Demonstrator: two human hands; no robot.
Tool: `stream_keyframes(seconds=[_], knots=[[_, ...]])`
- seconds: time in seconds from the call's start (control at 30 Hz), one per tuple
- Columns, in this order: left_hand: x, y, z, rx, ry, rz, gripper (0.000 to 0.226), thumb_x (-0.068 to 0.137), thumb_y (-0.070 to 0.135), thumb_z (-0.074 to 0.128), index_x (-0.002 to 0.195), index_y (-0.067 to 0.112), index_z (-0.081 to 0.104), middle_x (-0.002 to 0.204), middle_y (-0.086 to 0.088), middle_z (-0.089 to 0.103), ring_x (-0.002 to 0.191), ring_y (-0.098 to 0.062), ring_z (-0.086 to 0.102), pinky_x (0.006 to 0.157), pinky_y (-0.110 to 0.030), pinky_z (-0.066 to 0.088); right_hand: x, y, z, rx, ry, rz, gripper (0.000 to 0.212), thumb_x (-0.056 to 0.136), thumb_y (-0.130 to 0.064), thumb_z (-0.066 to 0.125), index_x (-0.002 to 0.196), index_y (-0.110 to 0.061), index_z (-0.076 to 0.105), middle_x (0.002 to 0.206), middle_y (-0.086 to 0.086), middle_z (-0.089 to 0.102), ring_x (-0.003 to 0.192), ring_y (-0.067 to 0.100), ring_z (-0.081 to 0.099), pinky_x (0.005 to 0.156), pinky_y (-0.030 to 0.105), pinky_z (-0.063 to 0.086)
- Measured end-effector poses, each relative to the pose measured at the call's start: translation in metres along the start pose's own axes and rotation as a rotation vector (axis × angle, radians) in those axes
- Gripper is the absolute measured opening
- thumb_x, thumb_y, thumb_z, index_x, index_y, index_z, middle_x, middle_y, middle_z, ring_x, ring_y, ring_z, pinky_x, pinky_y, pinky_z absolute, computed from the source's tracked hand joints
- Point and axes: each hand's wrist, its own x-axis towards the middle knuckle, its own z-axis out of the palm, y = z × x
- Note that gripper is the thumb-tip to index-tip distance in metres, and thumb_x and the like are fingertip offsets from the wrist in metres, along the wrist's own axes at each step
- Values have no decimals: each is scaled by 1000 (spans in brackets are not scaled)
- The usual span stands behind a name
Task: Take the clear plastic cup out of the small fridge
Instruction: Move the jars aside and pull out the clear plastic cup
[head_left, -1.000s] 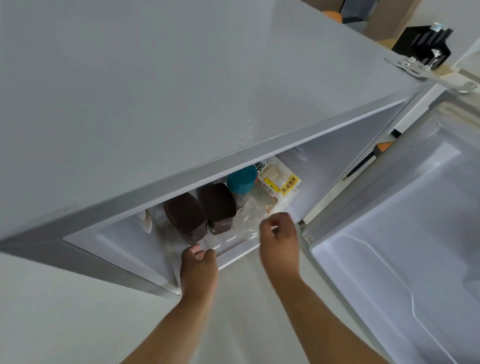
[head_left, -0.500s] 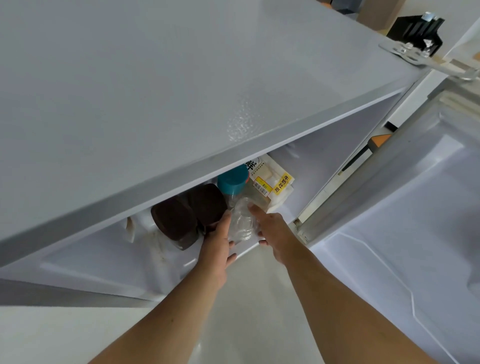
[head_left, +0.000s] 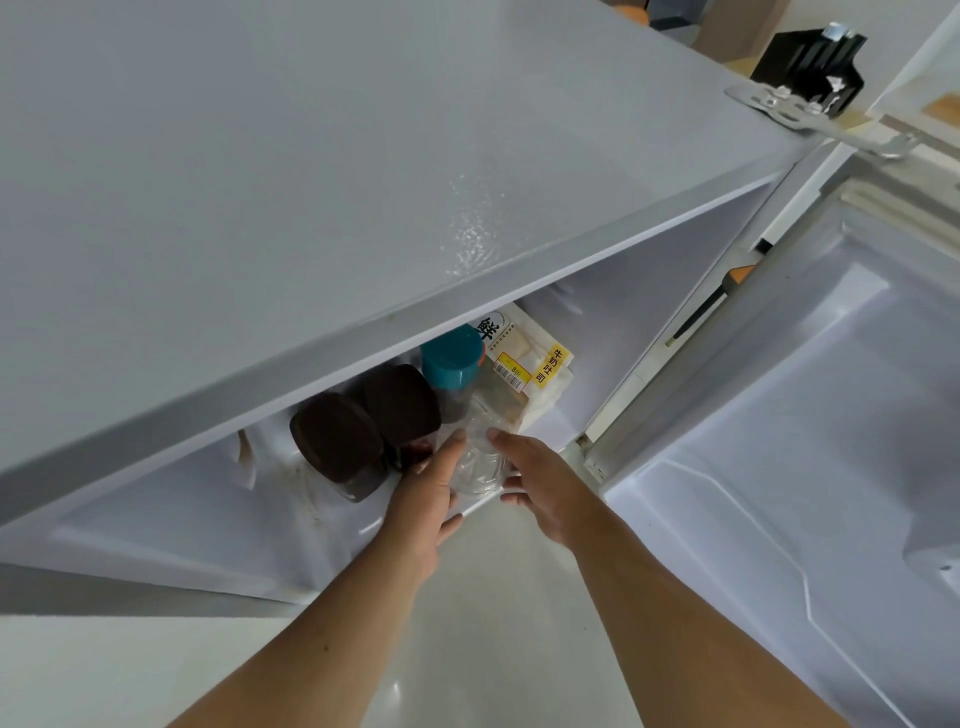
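head view: we see the clear plastic cup (head_left: 475, 460) at the front edge of the small fridge (head_left: 363, 182) floor, clasped between our left hand (head_left: 427, 493) and right hand (head_left: 545, 491), fingers closed against its sides. just behind it stand a teal-capped bottle (head_left: 451, 364) and two brown-lidded jars (head_left: 363, 431), with a bread packet (head_left: 530, 374) beside. the fridge door (head_left: 805, 441) hangs open at right.

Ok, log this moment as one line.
stage: grasp | left hand and right hand: either side of clear cup | cup: inside fridge | door: open
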Motion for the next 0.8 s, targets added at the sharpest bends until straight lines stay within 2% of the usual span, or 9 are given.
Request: stream_keyframes(seconds=[0.07, 0.23, 0.33, 0.4, 0.5, 0.6, 0.7, 0.8], knots=[[-3, -1, -3, 0, 4, -5, 123, 34, 83, 87, 141, 31, 55, 142, -5, 62, 128, -30, 59, 105, -49, 51, -6, 2, 1, -16, -2, -15, 49, 95, -57, 65, 127, -19, 66, 125, 6, 72, 116, 29, 66, 106, 46, 52], [-12, -4, -5, 33, -5, 2, 99, 43, 81, 81, 125, 30, 64, 124, 0, 72, 112, -22, 67, 86, -39, 57, -20, 10, 4, -45, -5, -31, 51, 94, -60, 65, 125, -19, 69, 123, 5, 75, 114, 28, 68, 106, 46, 52], [-18, -7, -8, 108, -26, -2, 92, 52, 84, 77, 125, 31, 61, 129, -2, 68, 114, -24, 66, 90, -44, 58, -32, 16, 7, -42, 10, -47, 69, 78, -72, 68, 125, -22, 68, 122, 3, 75, 113, 27, 69, 106, 46, 53], [-21, -9, -11, 171, -40, -6, 99, 55, 87, 74, 134, 30, 57, 134, -3, 63, 118, -28, 63, 94, -47, 58, -40, 20, 7, -31, 12, -50, 75, 69, -75, 68, 124, -23, 69, 120, 2, 76, 113, 26, 69, 105, 45, 53], [-26, -14, -15, 232, -54, -20, 109, 47, 91, 75, 134, 28, 58, 131, -3, 64, 113, -27, 65, 94, -49, 59, -57, 26, 5, 5, 37, -49, 62, 77, -69, 66, 119, -24, 72, 117, 3, 77, 110, 27, 70, 100, 42, 55], [-40, -19, -18, 263, -93, -10, 101, 45, 93, 76, 124, 32, 62, 126, 1, 67, 110, -25, 67, 95, -49, 59, -83, 33, 2, 18, 29, -73, 54, 83, -69, 62, 116, -29, 74, 111, -1, 79, 107, 24, 71, 95, 39, 53], [-63, -26, -21, 298, -103, 13, 100, 40, 94, 77, 120, 36, 62, 117, 8, 67, 106, -23, 68, 94, -49, 60, -112, 44, 0, 33, 36, -87, 64, 82, -71, 63, 126, -25, 69, 118, 1, 77, 110, 24, 71, 97, 40, 54], [-97, -39, -23, 315, -111, 29, 101, 37, 92, 79, 118, 33, 66, 117, 5, 70, 105, -25, 70, 92, -49, 61, -143, 59, -2, 39, 42, -99, 77, 76, -73, 66, 133, -22, 64, 124, 3, 74, 112, 24, 69, 100, 41, 55]])
